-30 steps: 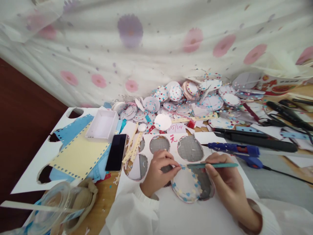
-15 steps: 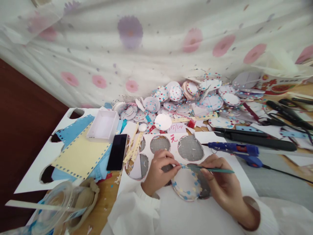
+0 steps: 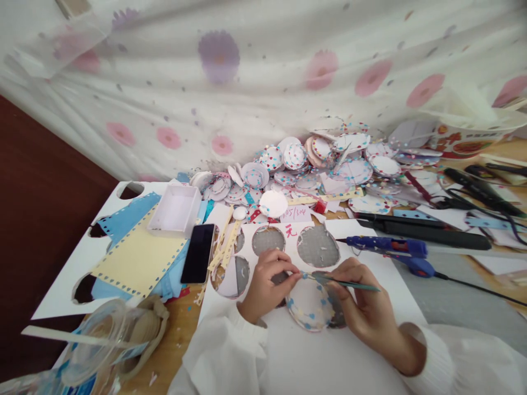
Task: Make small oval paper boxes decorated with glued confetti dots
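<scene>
Far left: white card with round cut-outs (image 3: 61,285), yellow perforated sheet (image 3: 135,260), small white box (image 3: 175,210), black phone (image 3: 198,253) lying flat. Centre: left hand (image 3: 265,285), fingers curled, pinching the upper edge of a white paper disc (image 3: 308,307) with a dotted blue-and-yellow border, which rests on the white cut-out sheet (image 3: 288,356) before the person; right hand (image 3: 366,310) closed in a pen-grip on thin green tweezers (image 3: 346,282), their tip touching the disc's top rim beside the left fingertips. Right and behind: blue glue gun (image 3: 391,249), long black tool (image 3: 428,233), heap of decorated paper discs (image 3: 313,164).
</scene>
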